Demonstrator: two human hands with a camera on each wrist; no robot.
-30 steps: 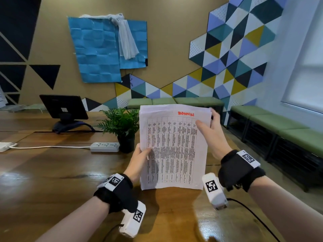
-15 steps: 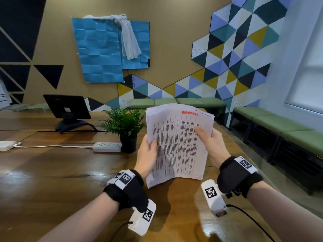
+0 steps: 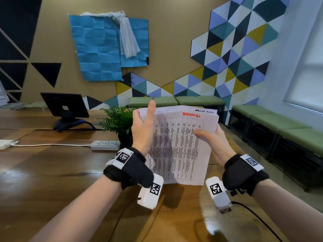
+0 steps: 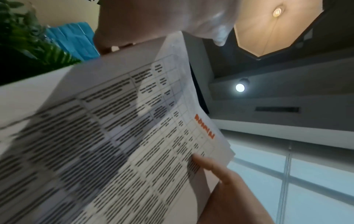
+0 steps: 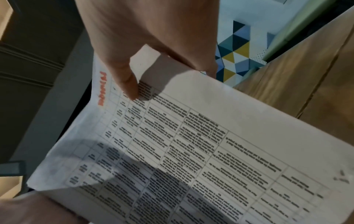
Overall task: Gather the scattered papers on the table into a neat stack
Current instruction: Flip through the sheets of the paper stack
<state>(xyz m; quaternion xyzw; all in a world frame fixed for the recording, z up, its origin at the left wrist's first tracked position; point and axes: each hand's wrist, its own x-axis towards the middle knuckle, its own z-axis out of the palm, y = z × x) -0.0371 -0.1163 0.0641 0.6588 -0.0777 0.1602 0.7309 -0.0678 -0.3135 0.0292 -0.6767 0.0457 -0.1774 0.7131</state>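
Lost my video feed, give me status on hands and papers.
Right hand pinching paper stack at its right edge, thumb on front. Left hand at left edge, forefinger raised, grip unclear. Stack upright, bottom edge on table. Potted plant behind, clear.

The top sheet of the papers (image 3: 178, 147) carries a printed table of small black text, too small and blurred to read in any view. Above the table, at the sheet's upper right, stands a short word in thick orange-red letters, not legible. A sheet behind shows dark handwriting at its top edge, also unreadable. The wrist bands (image 3: 123, 157) and the white camera housings (image 3: 151, 193) bear black-and-white square code markers, without readable letters.
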